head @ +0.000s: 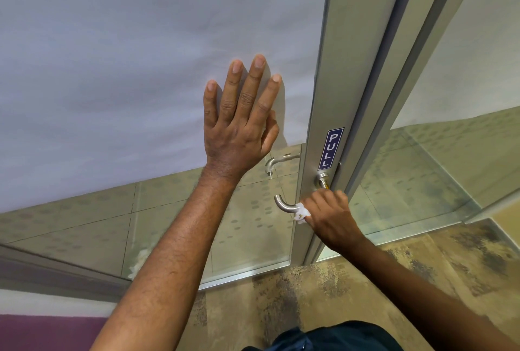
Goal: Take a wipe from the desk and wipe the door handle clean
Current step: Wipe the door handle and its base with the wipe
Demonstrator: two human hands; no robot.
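A brushed metal lever door handle (pixel 282 204) juts from the grey aluminium door frame (pixel 329 97), under a blue PULL sticker (pixel 331 148). My right hand (pixel 329 217) is closed around the handle's middle with a white wipe (pixel 301 212) bunched between the fingers and the metal; only the wipe's left edge shows. My left hand (pixel 242 117) lies flat with fingers spread against the frosted glass door panel (pixel 140 69), above and left of the handle. A second handle (pixel 271 163) shows through the glass on the door's far side.
The lower strip of the door is clear glass, with tiled floor behind it. A glass side panel (pixel 450 153) stands right of the frame. Patterned carpet (pixel 365 280) covers the floor below. A purple and white wall (pixel 42 308) sits at bottom left.
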